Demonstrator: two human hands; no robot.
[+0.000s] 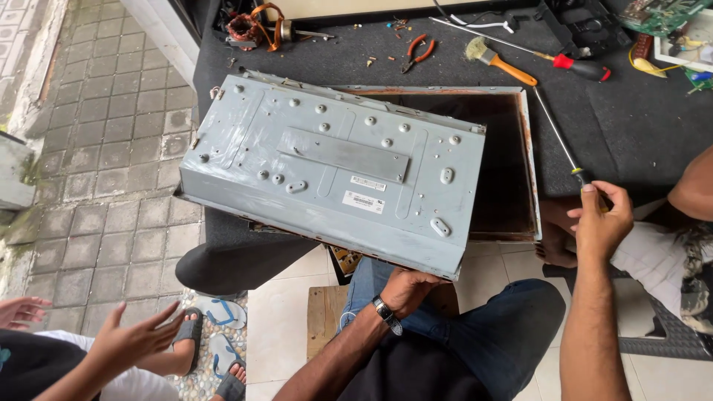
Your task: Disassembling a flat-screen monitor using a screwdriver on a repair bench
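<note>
A large grey metal casing [327,167] lies tilted over a rusty open metal box [512,160] on a dark mat. My left hand [408,286], with a wristwatch, grips the casing's near lower edge from underneath. My right hand [601,223] is closed around the handle of a long thin screwdriver [555,130]. Its shaft points up and away, past the right side of the rusty box. The screwdriver tip touches nothing that I can see.
On the mat at the back lie orange-handled pliers [418,52], a brush [497,61], a red-handled screwdriver [579,67] and a copper-wound motor part [249,28]. Another person's hands [134,338] reach in at bottom left. A seated person's arm [694,186] and foot [553,249] are at right.
</note>
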